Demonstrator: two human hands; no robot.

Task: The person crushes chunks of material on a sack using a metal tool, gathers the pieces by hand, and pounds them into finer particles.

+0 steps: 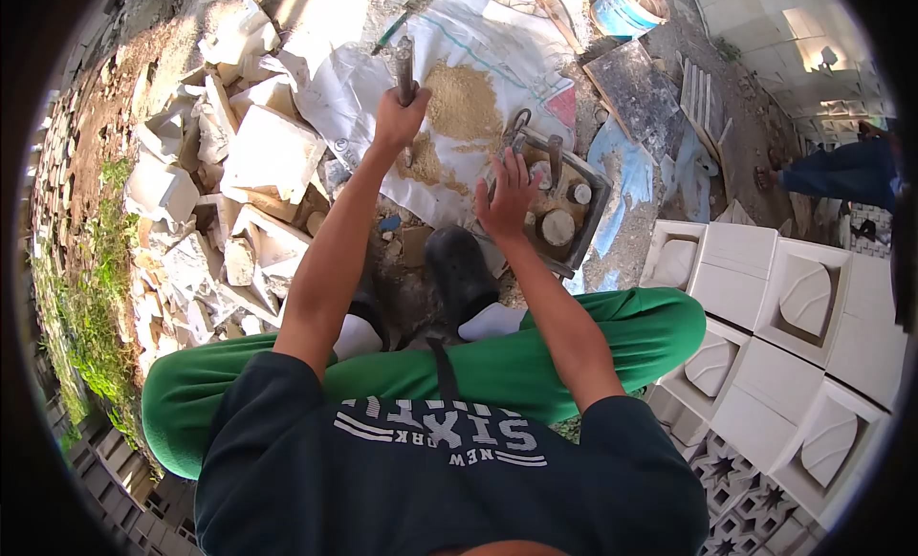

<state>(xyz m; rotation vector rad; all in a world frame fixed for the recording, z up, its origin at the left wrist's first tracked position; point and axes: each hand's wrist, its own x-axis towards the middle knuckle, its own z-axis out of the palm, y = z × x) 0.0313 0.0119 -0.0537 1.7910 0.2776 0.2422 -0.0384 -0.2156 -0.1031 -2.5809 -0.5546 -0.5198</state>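
Holds a dark-shafted tool (405,64) in the left hand (399,118), with fingers clamped round the shaft and its upper end out past the knuckles. Spreads the right hand (512,195) open, fingers apart, over the left side of a dark square tray (598,207); cannot tell about contact with the rim. Just right of those fingers, inside the tray, round pale pieces (557,228) and an upright handle (555,154); just past the fingertips, a curved metal piece (519,124). Ahead, between both sets of fingers, tan sand (464,97) on a white sheet (335,87). Well left of the left fingers, broken white blocks (273,154). Far ahead and right of the right fingers, a blue-and-white bucket (626,11), with markings too small to read; nearer, a grey board (631,87) and torn blue sheeting (620,169). Right of the right fingers and nearer the body, white moulded blocks (798,293); far right, another person's blue trousers (832,174). Behind both sets of fingers, black shoes (457,267), green trousers (612,341) and a dark T-shirt (430,503) with upside-down white lettering: "NEW" and "SIXT" legible, other letters unclear among folds.
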